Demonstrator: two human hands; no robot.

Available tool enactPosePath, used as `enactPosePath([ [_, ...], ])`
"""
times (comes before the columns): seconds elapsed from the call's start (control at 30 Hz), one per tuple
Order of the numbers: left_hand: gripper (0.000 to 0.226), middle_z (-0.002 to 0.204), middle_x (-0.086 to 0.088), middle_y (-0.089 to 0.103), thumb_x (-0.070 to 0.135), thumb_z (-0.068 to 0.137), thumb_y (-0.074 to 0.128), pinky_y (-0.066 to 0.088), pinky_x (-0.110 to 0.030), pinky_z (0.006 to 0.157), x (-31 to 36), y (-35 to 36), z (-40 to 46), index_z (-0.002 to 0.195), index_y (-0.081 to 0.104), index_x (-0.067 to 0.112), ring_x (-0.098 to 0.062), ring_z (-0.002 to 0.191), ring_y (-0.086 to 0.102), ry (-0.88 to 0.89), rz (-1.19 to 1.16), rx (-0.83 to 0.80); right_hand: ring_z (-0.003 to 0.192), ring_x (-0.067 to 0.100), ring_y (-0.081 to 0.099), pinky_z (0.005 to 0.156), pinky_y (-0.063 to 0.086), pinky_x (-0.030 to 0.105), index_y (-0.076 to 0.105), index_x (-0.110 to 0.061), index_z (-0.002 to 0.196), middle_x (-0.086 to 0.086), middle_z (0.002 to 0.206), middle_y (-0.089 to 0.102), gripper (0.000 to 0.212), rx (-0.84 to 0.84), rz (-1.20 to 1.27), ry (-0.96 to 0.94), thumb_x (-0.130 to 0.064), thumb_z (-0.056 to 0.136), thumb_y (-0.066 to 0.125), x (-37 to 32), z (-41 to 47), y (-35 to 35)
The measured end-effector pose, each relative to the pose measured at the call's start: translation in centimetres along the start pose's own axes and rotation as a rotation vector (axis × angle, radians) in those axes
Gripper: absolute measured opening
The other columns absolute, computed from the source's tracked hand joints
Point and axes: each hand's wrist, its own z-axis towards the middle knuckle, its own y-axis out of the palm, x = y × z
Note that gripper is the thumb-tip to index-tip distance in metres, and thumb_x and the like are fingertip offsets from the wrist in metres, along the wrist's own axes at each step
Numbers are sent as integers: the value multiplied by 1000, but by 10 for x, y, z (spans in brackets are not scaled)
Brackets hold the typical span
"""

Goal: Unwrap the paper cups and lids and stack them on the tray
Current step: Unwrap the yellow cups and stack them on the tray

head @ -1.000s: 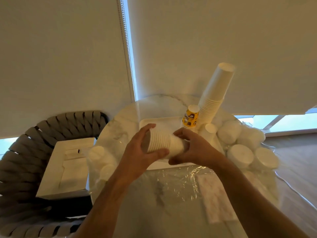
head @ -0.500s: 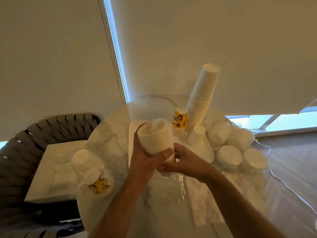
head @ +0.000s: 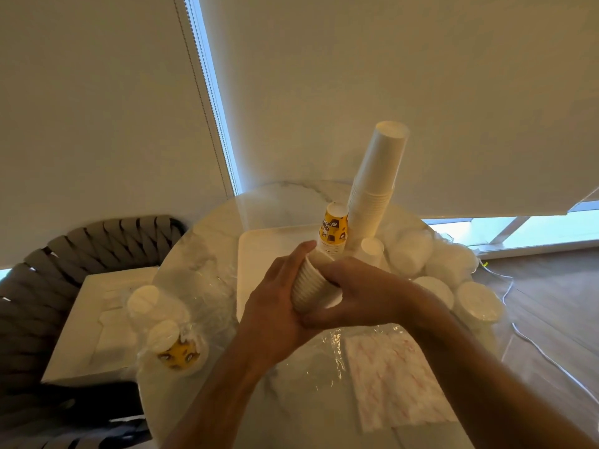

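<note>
Both hands — left hand [head: 275, 306] and right hand [head: 359, 293] — wrapped round the ribbed cup stack [head: 312, 286]; light, crushable paper, best gripped gently mid-wall.

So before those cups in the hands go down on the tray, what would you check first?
1. Grip on the small cup stack: left hand and right hand both wrap it. Ok.
2. Wrapper fully off that stack: cannot tell.
3. Bare spot on the tray: its near left part looks free. Ok.
4. Tall cup stack on the tray: leaning, easy to knock. Not ok.
5. Yellow printed cups beside it: close to the hands. Take care.
</note>
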Motion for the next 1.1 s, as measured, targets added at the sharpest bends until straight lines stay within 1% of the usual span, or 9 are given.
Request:
enactPosePath([
  [0.2, 115, 130, 18, 43, 41, 67, 84, 57, -38, 84, -4, 0, -1, 145, 0, 60, -7, 102, 55, -49, 66, -45, 93, 24, 65, 81, 54, 35, 65, -12, 111, 9, 101, 68, 24, -89, 167, 87, -20, 90, 74, 9, 3, -12],
  [0.37, 100, 109, 28, 47, 37, 65, 86, 58, -41, 73, -11, -1, -6, 131, 15, 57, -7, 90, 59, -112, 32, 20, 103, 8, 63, 86, 51, 24, 57, -12, 138, -1, 112, 71, 58, -5, 612, 31, -3, 81, 67, 24, -6, -19],
  [0.47, 99, 109, 33, 42, 41, 65, 86, 59, -40, 76, -12, -1, -7, 128, 11, 57, -6, 91, 57, -139, 67, 7, 90, 13, 54, 80, 43, 24, 51, -24, 145, -8, 113, 70, 71, 10, 798, -35, 3, 79, 57, 28, -8, -22],
  [0.6, 98, 108, 36, 38, 40, 68, 86, 58, -33, 76, -11, -1, -8, 127, 10, 56, 2, 91, 52, -140, 80, -8, 80, 25, 50, 69, 34, 31, 61, -17, 131, 4, 115, 70, 49, 108, 856, 51, 0, 86, 53, 36, -6, -25],
  [0.73, 95, 106, 30, 40, 37, 68, 85, 56, -34, 72, -10, -5, -10, 127, 13, 53, -4, 89, 54, -131, 85, -5, 57, 15, 55, 58, 44, 26, 63, -3, 108, 0, 95, 73, 21, 160, 556, 143, 9, 97, 50, 39, -8, -30],
  [0.83, 95, 107, 27, 40, 38, 68, 84, 54, -32, 73, -10, -5, -10, 129, 13, 53, -4, 90, 53, -123, 101, -18, 53, 9, 54, 55, 48, 23, 73, -16, 92, -7, 81, 71, 23, 88, 346, 137, 5, 92, 65, 37, -10, -33],
  [0.9, 96, 107, 32, 37, 38, 68, 84, 53, -32, 76, -9, -6, -10, 129, 12, 53, -3, 90, 50, -125, 111, -25, 55, 10, 53, 53, 46, 19, 77, -25, 92, -1, 92, 73, 29, 57, 321, 142, 2, 91, 67, 34, -10, -34],
  [1.0, 96, 106, 35, 35, 40, 68, 84, 54, -33, 76, -9, -7, -11, 130, 12, 53, -2, 91, 48, -123, 131, -33, 84, 8, 64, 74, 52, 19, 75, -33, 102, -2, 113, 69, 29, 57, 226, 164, -7, 95, 66, 34, -5, -33],
  [1.1, 95, 107, 27, 37, 42, 68, 83, 55, -34, 75, -7, -7, -11, 131, 12, 52, -5, 93, 50, -97, 158, -55, 108, 10, 56, 99, 48, 31, 70, -32, 122, -3, 125, 57, 27, -70, -77, 239, -21, 101, 59, 35, 3, -31],
])
